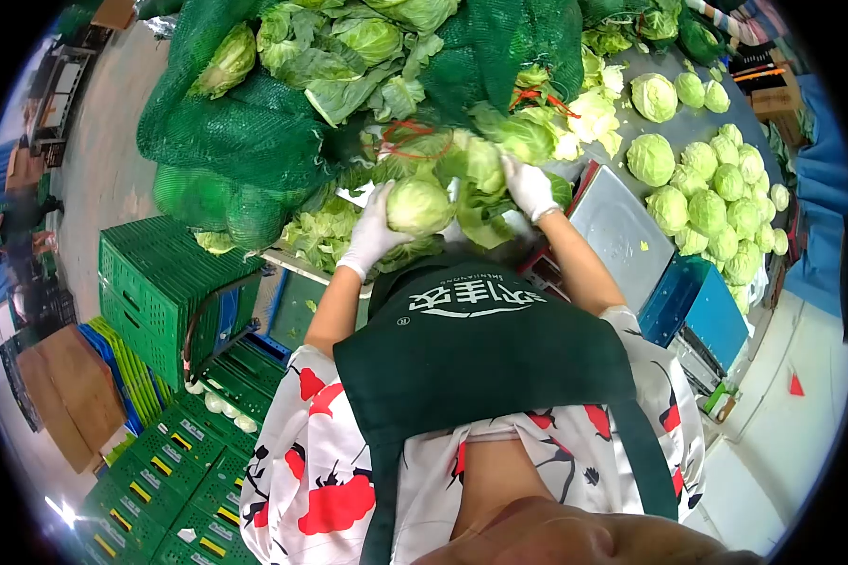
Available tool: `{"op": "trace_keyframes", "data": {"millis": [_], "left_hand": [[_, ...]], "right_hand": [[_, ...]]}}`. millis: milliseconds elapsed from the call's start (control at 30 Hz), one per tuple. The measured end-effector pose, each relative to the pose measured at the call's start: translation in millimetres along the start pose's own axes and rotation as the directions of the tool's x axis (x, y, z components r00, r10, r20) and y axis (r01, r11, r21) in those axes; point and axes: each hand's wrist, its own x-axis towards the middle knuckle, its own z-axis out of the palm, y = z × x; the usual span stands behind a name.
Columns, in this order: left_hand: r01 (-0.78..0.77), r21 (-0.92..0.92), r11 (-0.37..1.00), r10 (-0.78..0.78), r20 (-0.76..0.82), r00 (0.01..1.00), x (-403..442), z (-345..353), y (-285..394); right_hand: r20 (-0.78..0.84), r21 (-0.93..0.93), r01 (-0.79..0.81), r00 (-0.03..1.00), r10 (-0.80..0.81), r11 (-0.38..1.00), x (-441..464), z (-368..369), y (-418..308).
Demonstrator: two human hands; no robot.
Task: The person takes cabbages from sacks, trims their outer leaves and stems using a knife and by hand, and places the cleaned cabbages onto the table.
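My left hand [375, 231], in a white glove, is closed around the side of a round pale green cabbage [419, 207]. To its right, my right hand [530, 188], also gloved, is closed on loose cabbage leaves [485, 169]. These leaves are blurred and hang beside the cabbage; the fingertips are partly hidden behind them. Under and around both hands lie more green leaves [325, 235]. Just beyond, a red ring-shaped band or tie [415, 141] shows among the leaves.
Green mesh sacks [226, 122] holding leafy cabbages stand at the back. Several trimmed cabbages [707, 212] are piled on the table at right, near a metal plate [622, 221] and a blue box [678, 297]. Green crates [165, 292] are stacked at left.
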Motion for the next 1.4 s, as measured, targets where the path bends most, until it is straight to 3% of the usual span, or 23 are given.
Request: {"op": "trace_keyframes", "data": {"millis": [33, 133, 200, 233, 300, 333, 367, 433, 533, 567, 667, 767, 867, 1133, 1167, 1267, 1333, 1367, 1400], "left_hand": [[0.107, 0.056, 0.993, -0.111, 0.062, 0.992, -6, -10, 1], [0.487, -0.146, 0.861, -0.437, 0.279, 0.855, -21, -10, -7], [0.557, -0.507, 0.658, -0.432, 0.352, 0.830, -28, -11, 7], [0.499, -0.559, 0.662, -0.447, 0.240, 0.862, -27, 5, 5], [0.369, -0.258, 0.893, -0.392, -0.041, 0.919, -19, 36, 2], [0.311, -0.140, 0.940, -0.316, -0.015, 0.949, -12, 26, 24], [0.240, -0.022, 0.971, -0.240, 0.020, 0.971, -5, 14, 45], [0.063, 0.179, 0.982, -0.084, 0.116, 0.990, 9, -3, 74], [0.008, 0.105, 0.994, -0.004, -0.042, 0.999, 13, 14, 60], [0.079, 0.086, 0.993, -0.080, 0.001, 0.997, 13, 20, 55], [0.131, -0.104, 0.986, -0.129, 0.025, 0.991, 11, 35, 47], [0.166, -0.119, 0.979, -0.162, 0.047, 0.986, 21, 28, 54], [0.171, -0.052, 0.984, -0.166, 0.099, 0.981, 31, 28, 52], [0.137, 0.102, 0.985, -0.159, 0.246, 0.956, 40, 23, 51], [0.142, 0.110, 0.984, -0.166, 0.260, 0.951, 40, 23, 51], [0.094, 0.092, 0.991, -0.104, 0.107, 0.989, 32, 31, 55], [0.033, 0.134, 0.990, -0.041, 0.058, 0.997, 22, 36, 61], [0.007, 0.158, 0.987, -0.013, 0.034, 0.999, 19, 36, 61], [0.066, 0.095, 0.993, -0.071, 0.048, 0.996, 18, 34, 58]], "right_hand": [[-0.020, -0.014, -0.022, 1.000, 0.022, 1.000, -2, -3, 4], [-0.088, 0.007, -0.029, 0.996, 0.029, 1.000, -15, -6, -4], [-0.148, 0.039, -0.054, 0.987, 0.060, 0.998, -30, -13, -30], [-0.148, 0.082, 0.005, 0.989, 0.007, 0.997, -37, -15, -39], [-0.138, 0.220, 0.096, 0.988, -0.066, 0.971, -49, -12, -59], [-0.134, 0.303, 0.146, 0.985, -0.110, 0.942, -51, -6, -65], [-0.008, 0.302, 0.085, 0.996, -0.087, 0.950, -50, -1, -68], [0.062, 0.366, 0.100, 0.989, -0.132, 0.925, -49, 12, -69], [0.153, 0.385, 0.040, 0.982, -0.106, 0.922, -50, 9, -66], [0.181, 0.389, 0.013, 0.979, -0.090, 0.921, -51, 7, -65], [-0.011, 0.419, 0.193, 0.978, -0.208, 0.887, -51, 25, -52], [0.123, 0.228, 0.153, 0.975, -0.184, 0.962, -64, -2, -74], [0.122, 0.065, 0.202, 0.970, -0.209, 0.977, -66, -9, -85], [0.168, -0.012, 0.382, 0.912, -0.375, 0.924, -47, -17, -82], [0.191, -0.018, 0.382, 0.909, -0.371, 0.924, -46, -19, -83], [0.128, -0.013, 0.342, 0.932, -0.338, 0.940, -35, -18, -80], [0.117, -0.047, 0.068, 0.991, -0.062, 0.997, -2, -9, -56], [0.099, 0.031, 0.031, 0.995, -0.034, 0.999, 3, -6, -44], [0.071, 0.110, 0.100, 0.992, -0.108, 0.989, 10, 5, -26]]}}
